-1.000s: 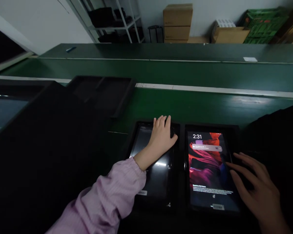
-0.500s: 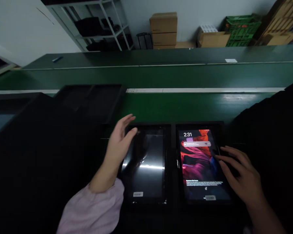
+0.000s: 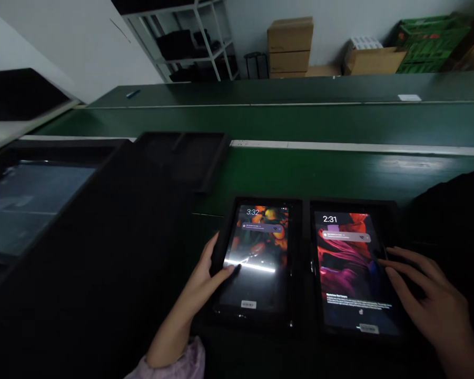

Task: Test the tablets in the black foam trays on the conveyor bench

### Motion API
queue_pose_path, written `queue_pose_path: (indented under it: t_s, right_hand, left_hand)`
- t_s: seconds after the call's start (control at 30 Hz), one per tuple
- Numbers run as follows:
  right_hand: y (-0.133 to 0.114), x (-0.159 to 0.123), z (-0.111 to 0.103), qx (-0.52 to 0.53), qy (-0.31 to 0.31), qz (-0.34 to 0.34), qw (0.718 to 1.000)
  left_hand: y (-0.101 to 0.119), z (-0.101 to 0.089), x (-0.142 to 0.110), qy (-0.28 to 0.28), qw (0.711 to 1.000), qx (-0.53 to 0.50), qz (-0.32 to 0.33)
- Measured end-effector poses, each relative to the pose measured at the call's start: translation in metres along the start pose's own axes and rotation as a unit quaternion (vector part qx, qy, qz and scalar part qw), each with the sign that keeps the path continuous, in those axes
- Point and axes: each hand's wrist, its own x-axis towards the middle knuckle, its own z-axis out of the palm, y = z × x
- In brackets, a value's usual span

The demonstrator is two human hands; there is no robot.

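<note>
Two black tablets lie side by side in front of me with their screens lit. On the left tablet [image 3: 256, 247] an orange-and-dark lock screen reads 3:32, with a bright streak of reflected light across it. My left hand [image 3: 207, 276] grips its left edge, thumb over the screen, the other fingers partly hidden beyond the edge. The right tablet [image 3: 347, 273] reads 2:31 over a red and purple picture. At that tablet's right edge, my right hand [image 3: 426, 292] has its fingers stretched out, fingertips at the screen's border. Each tablet bears a small white label near the bottom.
A dark tray [image 3: 189, 158] sits beyond my left hand. Farther left is a larger dark tray with a grey-screened device [image 3: 35, 195]. Dark stacked shapes [image 3: 454, 205] rise at the right. A green work surface [image 3: 300, 171] runs behind, with cardboard boxes [image 3: 290, 42] near the wall.
The left tablet's screen has gone from dark to lit. My left hand has come down from its upper left corner to grip its left edge. The view has shifted left.
</note>
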Motion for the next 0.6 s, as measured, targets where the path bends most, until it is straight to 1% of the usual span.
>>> queue_pose_path:
  t_s: [0.13, 0.2, 0.27, 0.37, 0.43, 0.5, 0.6]
  right_hand:
    - [-0.002, 0.001, -0.001, -0.005, -0.002, 0.0, 1.0]
    - [-0.002, 0.0, -0.002, -0.004, -0.002, 0.005, 1.0]
    - [-0.003, 0.0, -0.002, -0.003, -0.002, 0.008, 1.0]
    - [-0.003, 0.0, -0.003, 0.001, 0.001, 0.001, 1.0]
    - [-0.004, 0.001, -0.005, 0.015, -0.008, -0.016, 1.0]
    - [-0.006, 0.002, -0.007, 0.035, -0.024, -0.043, 0.998]
    - [-0.007, 0.004, -0.01, 0.043, -0.043, -0.083, 0.995]
  left_hand:
    - [-0.002, 0.0, 0.004, -0.009, 1.0, -0.012, 0.002]
    - [-0.006, 0.001, 0.006, 0.0, 1.0, -0.003, 0.012]
    - [-0.006, 0.003, 0.011, 0.033, 0.999, 0.018, 0.026]
    - [0.0, 0.007, 0.026, 0.096, 0.994, 0.024, 0.036]
    - [0.006, 0.009, 0.038, 0.119, 0.992, -0.003, 0.033]
    - [0.01, 0.01, 0.045, 0.129, 0.991, -0.041, 0.022]
    - [0.015, 0.012, 0.043, 0.122, 0.987, -0.105, -0.006]
